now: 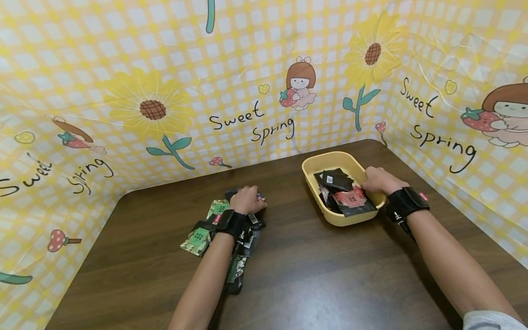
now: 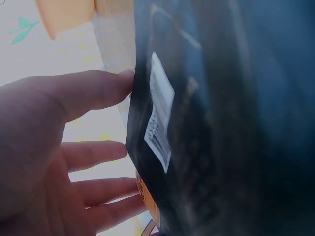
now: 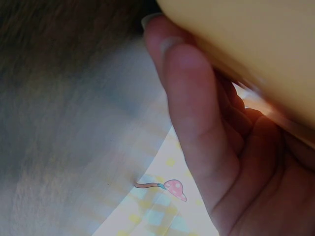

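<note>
My left hand (image 1: 246, 200) reaches over a loose pile of black and green printed packets (image 1: 198, 238) on the table. In the left wrist view its thumb and fingers (image 2: 96, 156) are fairly straight and spread apart, fingertips right at the edge of a black packet (image 2: 192, 128) with a white barcode label. A small orange printed patch shows by the lower fingers. My right hand (image 1: 380, 180) grips the right side of a yellow plastic bin (image 1: 342, 221), fingers curled against its wall in the right wrist view. Inside the bin lie several black packets (image 1: 336, 179) and a red-printed packet (image 1: 352, 199).
The dark wood-grain table (image 1: 313, 275) has a yellow checked cloth (image 1: 247, 59) with flower prints standing round its back and sides. A dark, rounded object end (image 1: 235, 286) pokes out from under the near end of the pile, beside the left forearm.
</note>
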